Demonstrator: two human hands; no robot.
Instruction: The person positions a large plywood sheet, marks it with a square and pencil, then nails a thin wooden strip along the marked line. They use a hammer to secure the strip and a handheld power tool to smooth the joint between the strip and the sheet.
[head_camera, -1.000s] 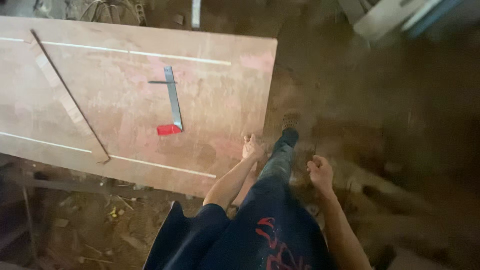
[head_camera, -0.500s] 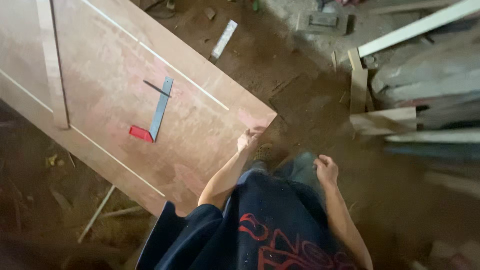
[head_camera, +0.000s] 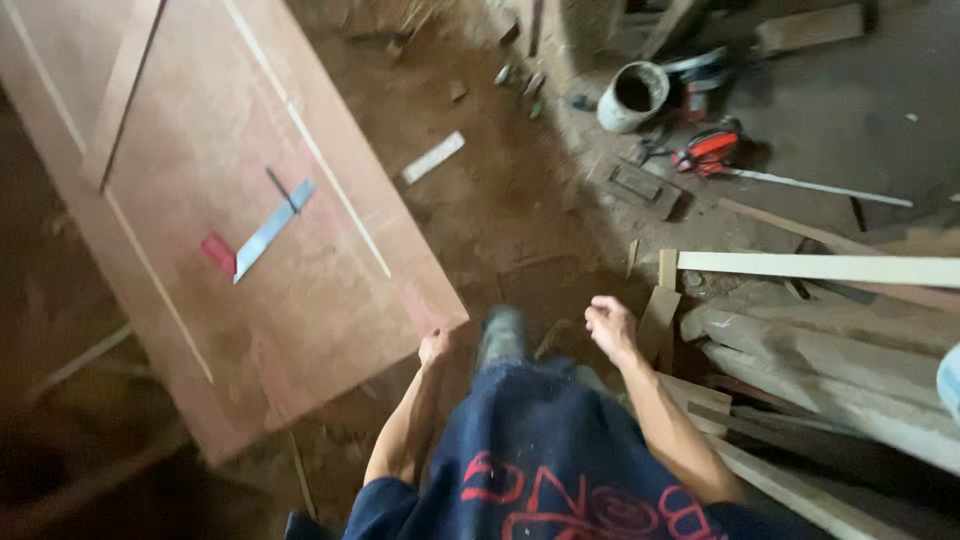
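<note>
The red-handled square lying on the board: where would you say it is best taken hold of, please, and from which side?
Probably by the red handle, coming from above. The square lies flat on the plywood board, so its thin metal blade offers little to pinch, while the thicker handle stands proud at the lower-left end. Both the left hand and right hand are clear of it.

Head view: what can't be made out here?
- Left hand: motion blur at the plywood sheet corner; touching or apart, cannot tell.
- Right hand: curled; whether it holds anything, cannot tell.
- Feet: hidden by the person's own body.
- Sheet's far end: cut off by the frame's top and left edges.
- Red tools by the bucket: too small to identify.
</note>
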